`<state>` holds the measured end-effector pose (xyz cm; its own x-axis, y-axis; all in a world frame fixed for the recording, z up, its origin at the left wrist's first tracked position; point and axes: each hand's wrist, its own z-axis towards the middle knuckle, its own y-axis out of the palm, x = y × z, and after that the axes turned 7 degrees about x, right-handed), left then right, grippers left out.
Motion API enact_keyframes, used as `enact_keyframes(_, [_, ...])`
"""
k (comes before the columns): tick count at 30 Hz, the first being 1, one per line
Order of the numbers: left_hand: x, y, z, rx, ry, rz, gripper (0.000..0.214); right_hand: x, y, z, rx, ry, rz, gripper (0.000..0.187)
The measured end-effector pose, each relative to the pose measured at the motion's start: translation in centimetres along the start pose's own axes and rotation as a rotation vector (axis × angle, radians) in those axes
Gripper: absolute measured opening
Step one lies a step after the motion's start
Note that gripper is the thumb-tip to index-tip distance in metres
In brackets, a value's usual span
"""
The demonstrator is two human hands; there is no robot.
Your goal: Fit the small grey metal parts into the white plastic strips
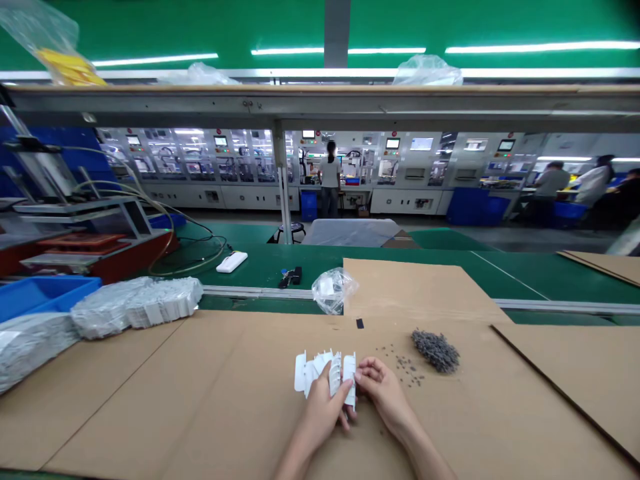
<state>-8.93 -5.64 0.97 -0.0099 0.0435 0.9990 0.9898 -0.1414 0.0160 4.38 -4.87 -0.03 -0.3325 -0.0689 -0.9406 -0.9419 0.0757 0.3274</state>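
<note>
My left hand [320,410] grips a bundle of several small white plastic parts [325,373], held upright over the cardboard sheet [200,400]. My right hand [383,390] is closed in a pinch against the rightmost white part of the bundle; whether it holds something tiny is hidden. A pile of small dark grey pieces [436,350] lies just right of my hands, with loose ones [407,370] scattered between the pile and my right hand.
A clear plastic bag [333,290] sits beyond my hands. Bagged stacks of white parts [137,303] and a blue bin [40,293] lie left. A white device [231,261] rests on the green belt. People stand at machines far behind.
</note>
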Motion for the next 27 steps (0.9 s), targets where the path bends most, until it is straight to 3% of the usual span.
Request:
enact_keyframes(3, [0.1, 0.0, 0.0, 0.049, -0.012, 0.011, 0.037, -0.2, 0.3, -0.1, 0.016, -0.04, -0.062, 0.028])
enact_keyframes(8, [0.5, -0.2, 0.1, 0.13, -0.008, 0.025, 0.042, -0.5, 0.9, -0.3, -0.064, -0.049, -0.225, 0.028])
enact_keyframes(18, [-0.8, -0.3, 0.1, 0.102, 0.024, 0.132, 0.041, -0.4, 1.3, -0.7, -0.035, -0.161, -0.284, 0.027])
enact_keyframes(25, [-0.4, -0.1, -0.1, 0.087, -0.006, -0.007, 0.052, -0.5, 0.6, -0.7, -0.113, 0.065, -0.128, 0.027])
enact_keyframes(27, [-0.3, -0.1, -0.2, 0.073, -0.019, -0.037, 0.051, -0.6, 0.5, -0.7, -0.103, 0.072, -0.114, 0.028])
